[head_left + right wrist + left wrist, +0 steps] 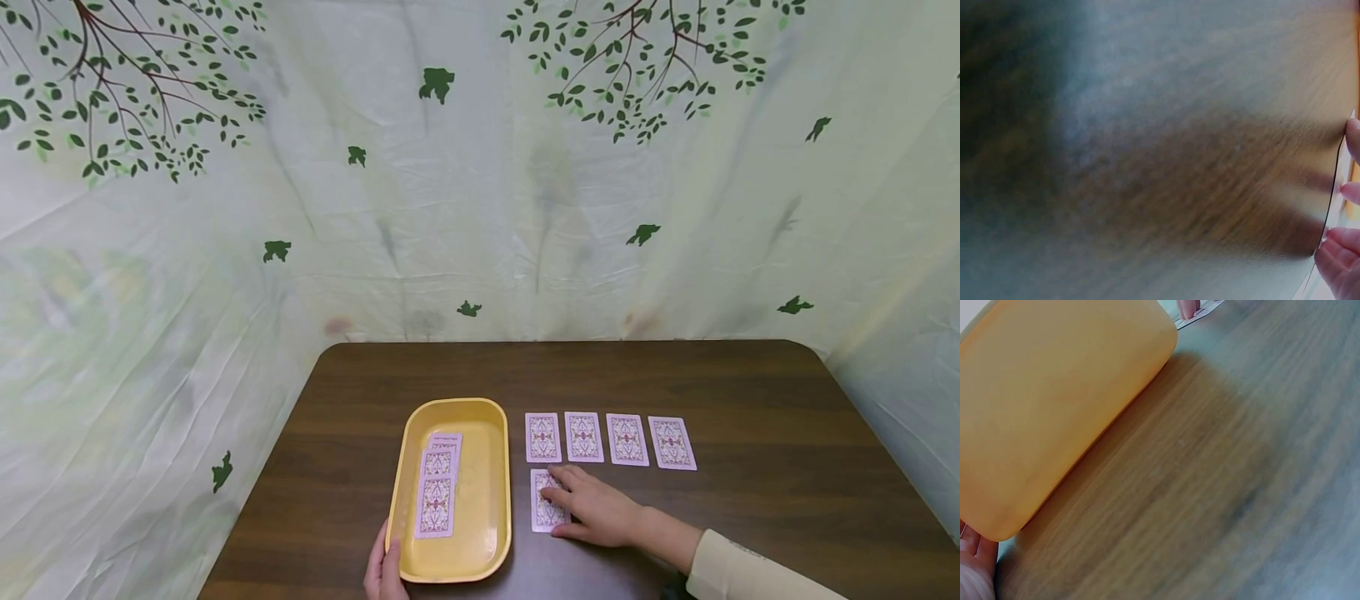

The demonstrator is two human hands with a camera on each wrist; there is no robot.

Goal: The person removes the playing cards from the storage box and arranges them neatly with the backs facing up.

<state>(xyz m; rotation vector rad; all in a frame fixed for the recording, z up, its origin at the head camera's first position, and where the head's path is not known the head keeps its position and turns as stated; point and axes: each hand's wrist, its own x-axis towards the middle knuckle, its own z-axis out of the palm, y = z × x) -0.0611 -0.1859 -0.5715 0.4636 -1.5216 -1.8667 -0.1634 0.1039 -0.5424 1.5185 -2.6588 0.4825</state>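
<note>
My left hand grips the yellow tray at its near left corner, thumb by the rim. In the left wrist view, the tray's outer wall fills the upper left. Overlapping patterned playing cards lie face down inside it. To the right of the tray, my right hand holds a face-down playing card low at the tabletop. Its thumb and a fingertip are at opposite ends, with another finger on the back. In the right wrist view, the fingers meet the card's edge.
Above the held card, a row of several face-down cards lies spaced apart on the brown wooden table. A pale curtain with printed leaves and branches hangs behind the table and along its sides.
</note>
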